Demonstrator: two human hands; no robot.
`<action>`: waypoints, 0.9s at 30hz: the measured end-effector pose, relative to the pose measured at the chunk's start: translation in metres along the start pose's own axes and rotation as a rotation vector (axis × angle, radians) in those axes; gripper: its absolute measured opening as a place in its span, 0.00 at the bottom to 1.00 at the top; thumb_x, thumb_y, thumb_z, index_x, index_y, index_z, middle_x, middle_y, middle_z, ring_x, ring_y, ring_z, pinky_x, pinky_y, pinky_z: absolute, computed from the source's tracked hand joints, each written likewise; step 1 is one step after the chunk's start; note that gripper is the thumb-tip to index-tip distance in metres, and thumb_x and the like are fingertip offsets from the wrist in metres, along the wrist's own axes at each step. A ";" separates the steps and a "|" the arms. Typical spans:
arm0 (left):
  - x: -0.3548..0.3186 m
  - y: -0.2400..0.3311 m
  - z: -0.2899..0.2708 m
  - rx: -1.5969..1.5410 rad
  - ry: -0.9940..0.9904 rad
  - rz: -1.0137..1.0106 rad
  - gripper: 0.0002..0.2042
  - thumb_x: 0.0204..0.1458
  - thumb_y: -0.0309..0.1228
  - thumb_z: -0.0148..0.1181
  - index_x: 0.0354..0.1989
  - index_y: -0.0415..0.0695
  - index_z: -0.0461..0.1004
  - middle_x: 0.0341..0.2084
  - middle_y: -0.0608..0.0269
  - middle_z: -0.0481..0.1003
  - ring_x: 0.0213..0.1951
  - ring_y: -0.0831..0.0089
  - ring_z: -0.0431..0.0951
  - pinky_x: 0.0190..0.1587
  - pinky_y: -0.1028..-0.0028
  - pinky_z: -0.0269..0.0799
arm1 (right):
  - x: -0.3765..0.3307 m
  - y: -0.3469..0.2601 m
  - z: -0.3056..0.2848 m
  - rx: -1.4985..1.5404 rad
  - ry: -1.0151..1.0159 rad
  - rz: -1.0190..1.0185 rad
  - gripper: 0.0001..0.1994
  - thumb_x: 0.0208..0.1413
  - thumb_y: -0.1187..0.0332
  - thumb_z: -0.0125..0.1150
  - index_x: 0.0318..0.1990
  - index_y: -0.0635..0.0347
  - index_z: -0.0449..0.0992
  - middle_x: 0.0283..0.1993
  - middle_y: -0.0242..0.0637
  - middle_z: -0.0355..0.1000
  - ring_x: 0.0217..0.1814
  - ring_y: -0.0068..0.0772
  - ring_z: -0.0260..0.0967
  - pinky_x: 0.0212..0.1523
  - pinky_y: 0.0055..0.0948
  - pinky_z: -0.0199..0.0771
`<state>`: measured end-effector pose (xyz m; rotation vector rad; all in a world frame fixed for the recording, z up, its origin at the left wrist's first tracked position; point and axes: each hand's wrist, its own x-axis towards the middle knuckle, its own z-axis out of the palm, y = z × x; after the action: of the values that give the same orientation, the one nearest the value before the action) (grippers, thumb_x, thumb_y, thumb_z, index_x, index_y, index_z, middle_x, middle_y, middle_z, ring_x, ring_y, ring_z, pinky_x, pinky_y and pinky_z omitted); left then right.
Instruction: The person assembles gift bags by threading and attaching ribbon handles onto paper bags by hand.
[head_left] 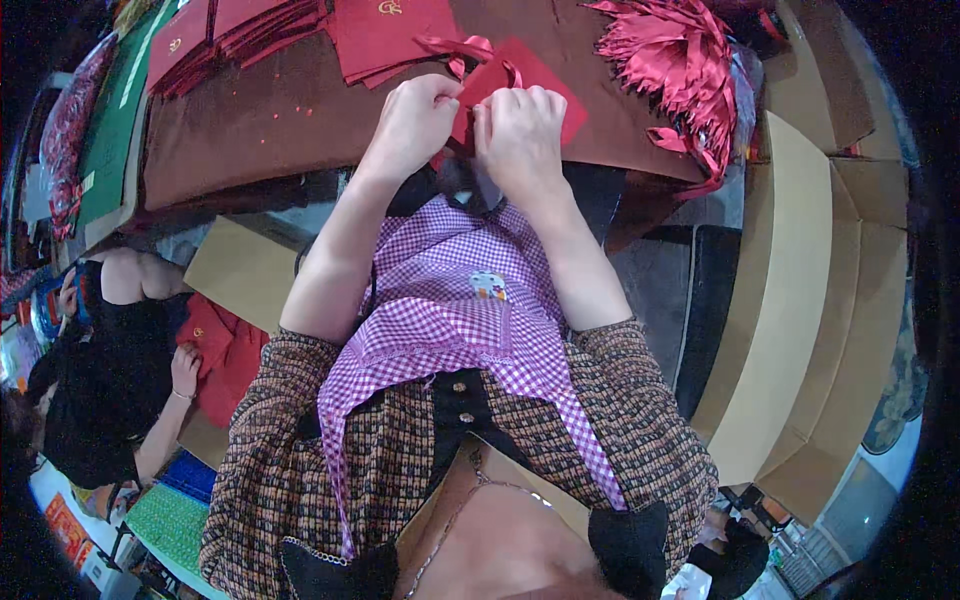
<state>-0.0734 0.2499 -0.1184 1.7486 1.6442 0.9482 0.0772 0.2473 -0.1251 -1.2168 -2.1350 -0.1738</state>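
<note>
Both my hands are at the near edge of the brown-covered table, working on a red paper bag (552, 88) with a red ribbon (462, 47) at its far left side. My left hand (415, 125) is closed at the bag's left edge, thumb and fingertips pinched close to the ribbon. Over the front of the bag, my right hand (522, 140) has its fingers bent and gripping. The fingers cover much of the bag, so its opening and the ribbon's ends are hidden.
Stacks of flat red bags (390, 35) with gold marks lie across the brown tablecloth (240, 145). A bundle of red ribbons (670, 60) hangs at the right end. A large open carton (790, 300) stands right. At left, another person's hand (186, 370) touches red bags.
</note>
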 end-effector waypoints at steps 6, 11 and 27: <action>0.000 0.004 0.002 0.010 -0.022 -0.034 0.12 0.49 0.26 0.54 0.40 0.34 0.75 0.31 0.48 0.78 0.35 0.66 0.79 0.41 0.70 0.72 | -0.001 0.003 0.004 0.028 0.051 -0.059 0.07 0.46 0.68 0.57 0.22 0.62 0.68 0.24 0.43 0.69 0.33 0.42 0.64 0.40 0.42 0.57; -0.003 0.011 0.008 0.036 0.041 0.002 0.11 0.49 0.26 0.53 0.38 0.35 0.76 0.32 0.46 0.77 0.38 0.57 0.79 0.42 0.67 0.72 | -0.003 -0.002 0.003 -0.059 0.003 -0.052 0.06 0.45 0.70 0.60 0.26 0.61 0.69 0.26 0.41 0.68 0.34 0.43 0.64 0.42 0.41 0.59; -0.004 0.012 0.001 0.007 0.014 0.141 0.11 0.50 0.26 0.54 0.40 0.36 0.75 0.35 0.50 0.77 0.39 0.61 0.78 0.44 0.69 0.71 | 0.024 0.027 -0.023 0.093 0.000 -0.150 0.12 0.46 0.74 0.56 0.41 0.54 0.76 0.40 0.29 0.71 0.43 0.35 0.64 0.47 0.36 0.60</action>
<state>-0.0655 0.2450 -0.1101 1.8862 1.5509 1.0215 0.1015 0.2695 -0.0982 -1.0047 -2.2096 -0.1376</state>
